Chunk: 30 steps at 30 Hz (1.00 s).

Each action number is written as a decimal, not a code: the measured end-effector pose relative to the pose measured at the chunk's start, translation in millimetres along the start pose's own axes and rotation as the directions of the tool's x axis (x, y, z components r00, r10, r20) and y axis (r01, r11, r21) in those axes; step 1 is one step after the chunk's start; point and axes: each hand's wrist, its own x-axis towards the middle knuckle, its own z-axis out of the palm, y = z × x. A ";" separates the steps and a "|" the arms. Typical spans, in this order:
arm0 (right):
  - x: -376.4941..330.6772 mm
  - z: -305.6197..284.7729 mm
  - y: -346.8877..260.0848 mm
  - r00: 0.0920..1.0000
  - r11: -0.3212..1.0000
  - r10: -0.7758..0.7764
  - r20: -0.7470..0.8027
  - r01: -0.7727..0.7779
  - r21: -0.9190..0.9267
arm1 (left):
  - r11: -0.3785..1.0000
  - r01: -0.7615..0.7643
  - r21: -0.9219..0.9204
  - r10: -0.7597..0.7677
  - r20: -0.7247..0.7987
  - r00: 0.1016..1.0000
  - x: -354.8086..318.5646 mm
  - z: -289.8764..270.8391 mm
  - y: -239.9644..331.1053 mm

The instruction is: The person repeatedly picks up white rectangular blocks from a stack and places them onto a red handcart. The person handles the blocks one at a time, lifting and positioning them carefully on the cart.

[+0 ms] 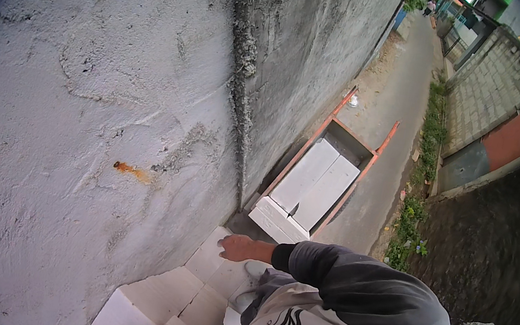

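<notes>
My right hand (237,247) reaches left across my body, in a dark grey sleeve with a black cuff. Its fingers curl down and inward, and whatever they may hold is hidden below them. Right beside the hand lies a white rectangular block (207,253) against the wall's foot; I cannot tell whether the two touch. More white blocks (166,292) are piled at the lower left, close to my feet. Just beyond the hand stands an orange-framed wheelbarrow (284,174) carrying several long white blocks (307,177). My left hand is out of view.
A rough plastered wall (99,103) rises close on the left. Past the wheelbarrow a narrow paved lane (399,89) runs away, with a weedy strip (436,115) and a grey block wall (500,85) along its right. A person (429,8) is far down the lane.
</notes>
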 end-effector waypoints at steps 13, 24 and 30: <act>-249.5 44.4 281.0 0.744 0.744 0.667 -0.037 -0.668 -0.019 | 0.999 -0.005 -0.040 0.008 0.067 0.998 19.2 43.6 13.5; -171.4 64.8 185.0 0.955 0.965 0.249 -0.161 -0.230 0.128 | 0.969 0.178 -0.173 -0.125 0.279 0.952 47.8 24.1 50.8; -196.9 64.3 172.5 0.933 0.940 0.337 -0.124 -0.326 0.099 | 0.958 0.226 -0.174 -0.147 0.381 0.913 50.6 11.3 69.5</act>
